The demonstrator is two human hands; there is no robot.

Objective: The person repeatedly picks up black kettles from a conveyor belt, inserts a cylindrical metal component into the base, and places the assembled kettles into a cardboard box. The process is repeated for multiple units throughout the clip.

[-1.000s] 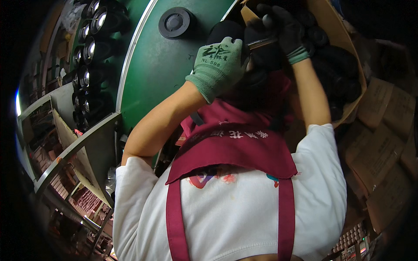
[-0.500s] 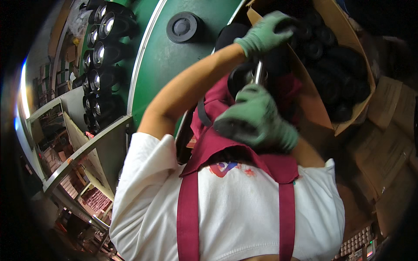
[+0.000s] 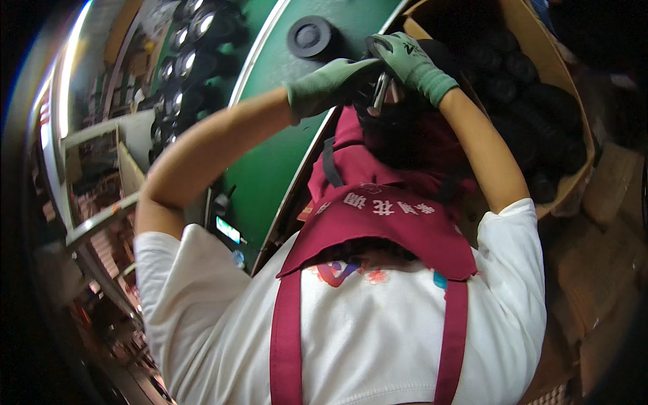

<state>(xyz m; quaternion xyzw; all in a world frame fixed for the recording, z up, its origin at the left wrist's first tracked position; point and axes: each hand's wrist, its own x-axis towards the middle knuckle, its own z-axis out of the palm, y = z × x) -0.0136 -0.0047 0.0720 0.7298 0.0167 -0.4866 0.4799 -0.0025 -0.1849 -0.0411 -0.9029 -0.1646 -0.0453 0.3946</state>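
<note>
Both my hands wear green knit gloves and meet at the upper middle, over my lap. My left hand (image 3: 331,84) reaches in from the left, its fingers closed at a black part (image 3: 364,86) whose exact kind is hidden. My right hand (image 3: 415,67) curls over the top of the same part, fingers bent round it. A shiny metal rod (image 3: 379,98) slants down below the hands. Beneath it, a dark rounded piece (image 3: 385,131) rests against my maroon apron (image 3: 378,223), its outline lost in shadow.
A black round disc-shaped part (image 3: 310,37) lies on the green work surface (image 3: 277,145) to the left. Beyond it stand several black parts with shiny centres (image 3: 189,61). An open cardboard box (image 3: 574,88) of black round pieces is at right. A small lit screen (image 3: 228,230) sits lower left.
My left hand has come down and left from near the box to the rod. My right hand has moved up from my chest to the black part's top. The view has shifted.
</note>
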